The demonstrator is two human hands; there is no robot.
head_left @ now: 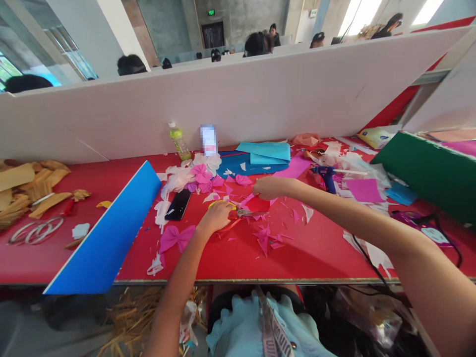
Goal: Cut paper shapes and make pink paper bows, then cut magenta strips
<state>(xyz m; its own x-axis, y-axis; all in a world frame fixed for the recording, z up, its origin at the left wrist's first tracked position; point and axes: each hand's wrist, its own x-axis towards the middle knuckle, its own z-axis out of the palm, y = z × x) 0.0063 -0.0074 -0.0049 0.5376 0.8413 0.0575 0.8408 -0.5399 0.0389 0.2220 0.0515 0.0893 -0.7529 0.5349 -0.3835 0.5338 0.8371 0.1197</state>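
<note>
Slightly left of the table's middle, my left hand (216, 217) rests with curled fingers against a yellow rounded object (233, 205) and the handle end of the red-handled scissors (253, 213). The scissors' blades point right; whether the hand grips the handle is hard to see. Farther right, my right hand (269, 187) reaches down among pink paper scraps (243, 181), its fingers closed together and their tips partly hidden. Below the scissors lies a star-like pink paper piece (264, 239). A pink paper bow (176, 239) is left of my left hand.
A black phone (178, 204), a bottle (179, 141) and pink and white paper flowers (201, 173) stand or lie left. Blue (111, 238) and green (427, 178) boards flank the work area. Right are a blue glue gun (325, 176) and cables. A white partition (238, 99) rises behind.
</note>
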